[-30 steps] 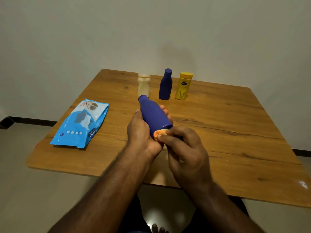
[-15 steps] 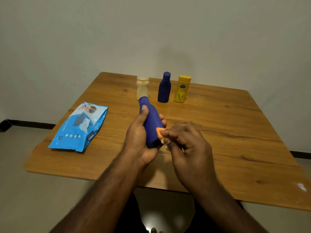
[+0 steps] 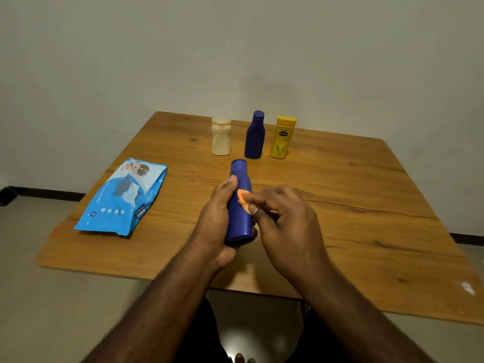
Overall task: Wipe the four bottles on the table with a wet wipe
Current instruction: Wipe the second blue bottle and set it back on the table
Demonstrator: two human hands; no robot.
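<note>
My left hand (image 3: 216, 218) grips a blue bottle (image 3: 239, 224), held tilted above the wooden table (image 3: 353, 218) with its cap end pointing away from me. My right hand (image 3: 285, 218) pinches a small orange-tinted wet wipe (image 3: 242, 199) and presses it against the bottle's right side, near the middle. Three more bottles stand upright in a row at the far side: a cream-coloured one (image 3: 221, 137), a dark blue one (image 3: 254, 136) and a yellow one (image 3: 281, 137).
A blue pack of wet wipes (image 3: 123, 197) lies flat on the left part of the table. A plain wall rises right behind the table's far edge. My legs and toes show below the near edge.
The wipe has slid from the bottle's base up to its middle. The bottle has turned in my left hand, its cap end now pointing more straight away.
</note>
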